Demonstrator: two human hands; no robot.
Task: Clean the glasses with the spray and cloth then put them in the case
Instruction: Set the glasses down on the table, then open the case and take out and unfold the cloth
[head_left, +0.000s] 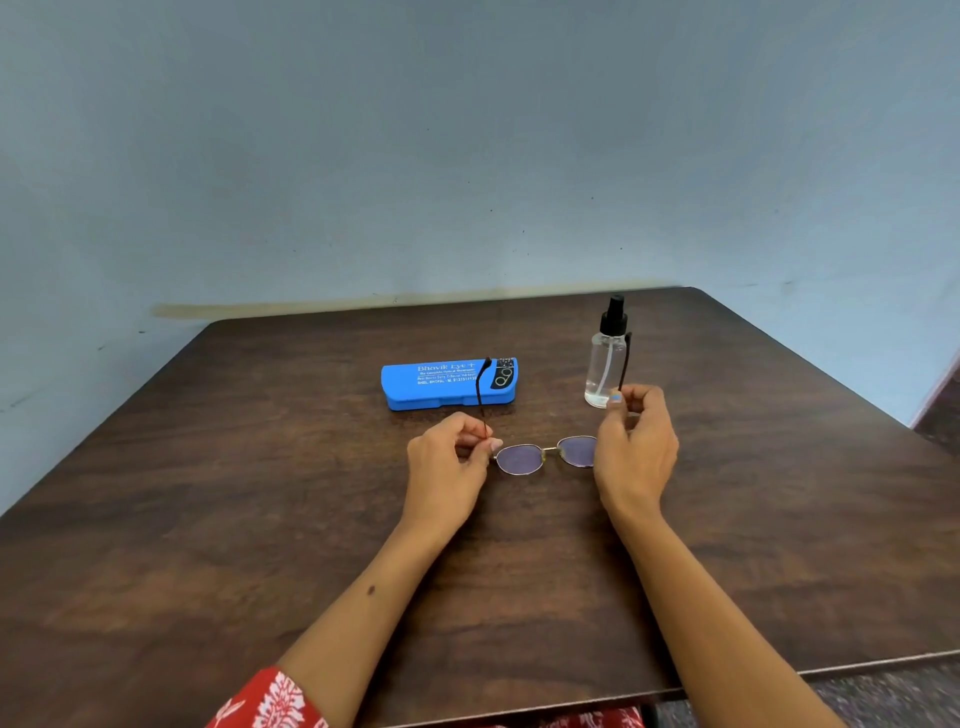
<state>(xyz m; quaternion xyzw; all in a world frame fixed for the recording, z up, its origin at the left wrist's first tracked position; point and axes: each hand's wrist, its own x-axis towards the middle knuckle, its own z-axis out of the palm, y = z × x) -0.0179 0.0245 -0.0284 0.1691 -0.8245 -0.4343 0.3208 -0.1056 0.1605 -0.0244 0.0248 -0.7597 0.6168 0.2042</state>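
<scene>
A pair of thin metal-framed glasses (524, 458) with purple-tinted lenses is held just above the dark wooden table (260, 519), lenses toward me and both dark temples unfolded, pointing away. My left hand (447, 462) pinches the left temple near its hinge. My right hand (636, 447) pinches the right temple and covers part of the right lens. A closed blue glasses case (441, 387) with white print lies behind my left hand. A clear spray bottle (605, 364) with a black nozzle stands upright behind my right hand. No cloth is in view.
A pale blue wall runs close behind the table's far edge (441, 304). The table's right corner and front edge (779, 670) are in view, with floor beyond. My red patterned sleeve (270, 701) shows at the bottom.
</scene>
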